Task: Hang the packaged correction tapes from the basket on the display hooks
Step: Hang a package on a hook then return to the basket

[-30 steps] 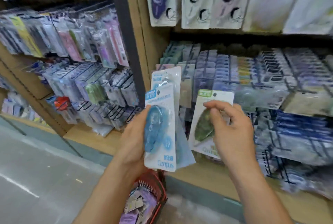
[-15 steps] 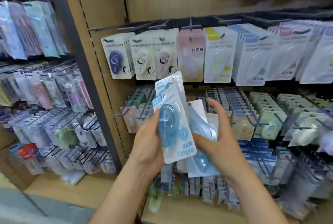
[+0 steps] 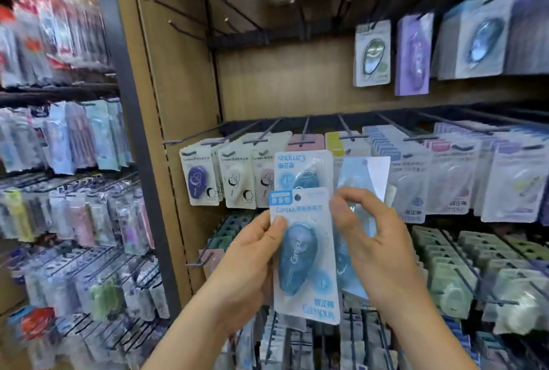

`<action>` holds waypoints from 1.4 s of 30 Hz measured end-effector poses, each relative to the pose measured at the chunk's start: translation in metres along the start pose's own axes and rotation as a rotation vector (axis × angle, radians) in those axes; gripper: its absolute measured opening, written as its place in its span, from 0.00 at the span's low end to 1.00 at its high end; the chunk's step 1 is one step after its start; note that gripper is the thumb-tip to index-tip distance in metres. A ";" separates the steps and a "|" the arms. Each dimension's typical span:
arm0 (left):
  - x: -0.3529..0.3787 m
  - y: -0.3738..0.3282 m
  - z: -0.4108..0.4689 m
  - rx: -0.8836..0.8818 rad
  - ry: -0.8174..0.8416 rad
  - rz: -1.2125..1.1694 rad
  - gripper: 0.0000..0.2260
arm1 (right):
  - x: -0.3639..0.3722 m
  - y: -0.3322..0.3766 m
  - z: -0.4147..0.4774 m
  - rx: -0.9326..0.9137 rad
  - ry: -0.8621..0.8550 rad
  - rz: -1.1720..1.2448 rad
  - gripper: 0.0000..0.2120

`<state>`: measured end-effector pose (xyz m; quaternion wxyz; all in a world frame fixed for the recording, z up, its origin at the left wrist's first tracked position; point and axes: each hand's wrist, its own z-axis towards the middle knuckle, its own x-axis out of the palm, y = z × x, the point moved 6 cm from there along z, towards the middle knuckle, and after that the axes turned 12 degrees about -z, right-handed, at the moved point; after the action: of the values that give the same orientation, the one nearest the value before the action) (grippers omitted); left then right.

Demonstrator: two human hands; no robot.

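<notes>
My left hand (image 3: pixel 246 262) grips a small stack of blue packaged correction tapes; the front pack (image 3: pixel 303 253) is upright, and a second pack (image 3: pixel 300 170) behind it is upside down. My right hand (image 3: pixel 374 238) pinches another blue pack (image 3: pixel 364 179), seen from its pale back, just right of the stack. Both hands are in front of a row of display hooks (image 3: pixel 306 128) hung with correction tapes. Bare hooks (image 3: pixel 184 30) stick out at the upper left of the wooden panel. The basket is out of view.
Hanging packs fill the hooks to the right (image 3: pixel 463 179) and on the row above (image 3: pixel 413 54). Lower hooks (image 3: pixel 463 274) hold green and blue packs. A dark upright post (image 3: pixel 130 143) separates a left bay crowded with other packaged stationery (image 3: pixel 77 137).
The view has tilted upward and the basket has dropped out of sight. My right hand has drawn one blue pack sideways out of the stack; earlier it held a green pack.
</notes>
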<state>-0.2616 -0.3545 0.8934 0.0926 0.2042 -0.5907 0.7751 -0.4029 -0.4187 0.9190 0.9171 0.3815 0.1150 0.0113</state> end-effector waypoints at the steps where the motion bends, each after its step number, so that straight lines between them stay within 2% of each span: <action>1: 0.005 -0.004 0.002 -0.016 0.022 -0.015 0.18 | -0.004 0.005 0.006 -0.007 0.008 -0.010 0.15; 6: 0.026 -0.023 0.010 -0.077 0.098 -0.057 0.17 | -0.018 0.023 0.032 0.056 0.176 0.105 0.14; 9: 0.037 -0.035 0.014 -0.110 0.123 0.018 0.16 | -0.026 0.036 0.040 0.025 0.237 0.103 0.08; 15: 0.067 -0.064 0.033 -0.063 0.219 0.092 0.11 | -0.049 0.055 0.061 -0.074 0.149 0.027 0.15; 18: 0.079 -0.087 0.046 0.070 0.155 0.135 0.15 | -0.060 0.066 0.078 -0.130 0.054 0.037 0.12; 20: 0.079 -0.097 0.053 0.173 0.074 0.156 0.20 | -0.061 0.071 0.085 -0.152 0.001 0.041 0.14; 22: 0.080 -0.104 0.056 0.252 -0.004 0.152 0.19 | -0.060 0.076 0.089 -0.169 -0.050 0.080 0.13; 24: 0.077 -0.107 0.058 0.271 -0.007 0.173 0.18 | -0.059 0.077 0.090 -0.170 -0.122 0.107 0.10; 26: 0.074 -0.106 0.056 0.248 0.062 0.231 0.20 | -0.056 0.078 0.091 -0.158 -0.160 0.141 0.08; 30: 0.072 -0.106 0.048 0.254 0.217 0.348 0.15 | -0.047 0.079 0.093 -0.092 -0.099 0.241 0.07; 33: 0.068 -0.113 0.046 0.264 0.253 0.335 0.14 | -0.034 0.077 0.096 0.005 0.017 0.403 0.13; 35: 0.062 -0.115 0.049 0.250 0.261 0.332 0.13 | -0.029 0.074 0.098 0.053 0.035 0.442 0.17; 37: 0.054 -0.116 0.054 0.236 0.278 0.319 0.11 | -0.028 0.070 0.101 0.088 0.021 0.426 0.17; 42: 0.034 -0.112 0.074 0.114 0.387 0.357 0.15 | -0.021 0.062 0.111 0.087 -0.001 0.261 0.17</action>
<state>-0.2342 -0.3962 1.0224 0.0539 -0.0503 -0.5443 0.8357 -0.3949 -0.4538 1.0426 0.8906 0.4325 0.0640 0.1254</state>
